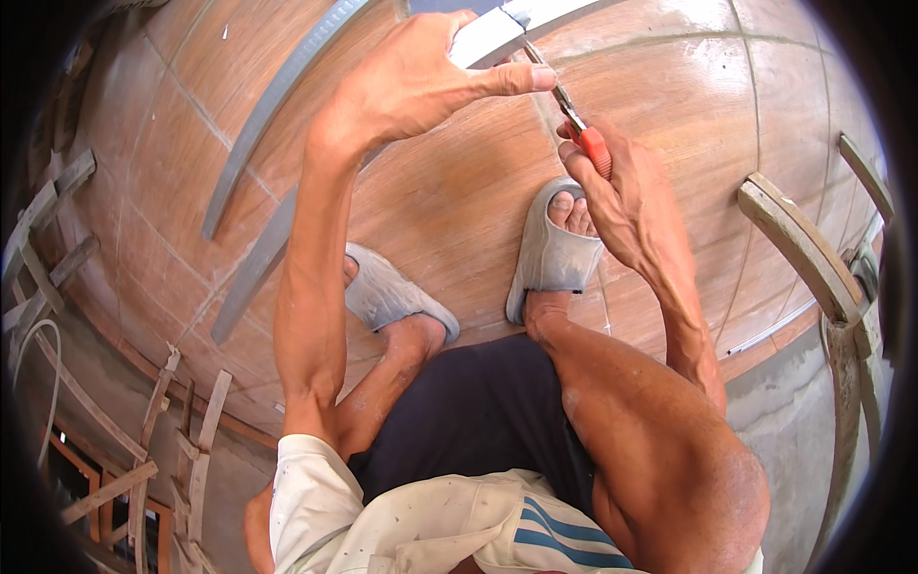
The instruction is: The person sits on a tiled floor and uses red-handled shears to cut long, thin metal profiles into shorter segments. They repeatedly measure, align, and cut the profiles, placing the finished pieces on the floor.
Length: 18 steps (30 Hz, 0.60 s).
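Red-handled snips (pixel 595 149) sit in the right hand (pixel 626 196), its grip wrapped around the handles, the tip up against a pale metal strip (pixel 486 38) at a dark line across it. From where I stand, the left hand (pixel 402 100) has its grip clamped on that strip, thumb stretched toward the tool, well in from the tiled floor's (pixel 411 206) near edge. Two grey lengths (pixel 256 129) lie toward the floor's left edge.
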Each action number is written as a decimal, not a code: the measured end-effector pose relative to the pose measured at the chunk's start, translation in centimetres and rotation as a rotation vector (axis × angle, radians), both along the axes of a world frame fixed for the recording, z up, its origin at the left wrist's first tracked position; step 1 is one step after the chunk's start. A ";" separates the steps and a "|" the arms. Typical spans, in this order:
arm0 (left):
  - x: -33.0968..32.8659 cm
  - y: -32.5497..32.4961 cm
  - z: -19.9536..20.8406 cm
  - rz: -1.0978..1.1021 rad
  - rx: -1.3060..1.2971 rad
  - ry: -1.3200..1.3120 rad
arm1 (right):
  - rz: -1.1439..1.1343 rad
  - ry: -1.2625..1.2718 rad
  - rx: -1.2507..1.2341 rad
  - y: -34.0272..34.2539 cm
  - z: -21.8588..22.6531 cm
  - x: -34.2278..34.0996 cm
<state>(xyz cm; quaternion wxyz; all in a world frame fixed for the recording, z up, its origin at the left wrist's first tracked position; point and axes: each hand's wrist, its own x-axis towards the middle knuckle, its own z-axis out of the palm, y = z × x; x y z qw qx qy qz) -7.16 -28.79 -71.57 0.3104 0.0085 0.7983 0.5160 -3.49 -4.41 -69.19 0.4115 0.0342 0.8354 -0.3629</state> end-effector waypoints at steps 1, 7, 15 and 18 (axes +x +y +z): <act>-0.1 0.1 0.3 -0.008 -0.026 -0.009 | -0.016 0.010 -0.013 -0.1 0.0 0.2; -0.2 0.1 0.7 -0.011 -0.033 -0.019 | -0.017 -0.011 -0.006 -0.2 -0.1 0.1; 0.5 0.7 -0.3 0.054 -0.070 -0.023 | 0.053 0.153 -0.008 0.3 -1.5 1.0; 1.5 0.4 -2.7 0.043 -0.111 0.165 | 0.046 0.188 -0.006 0.6 -1.9 1.2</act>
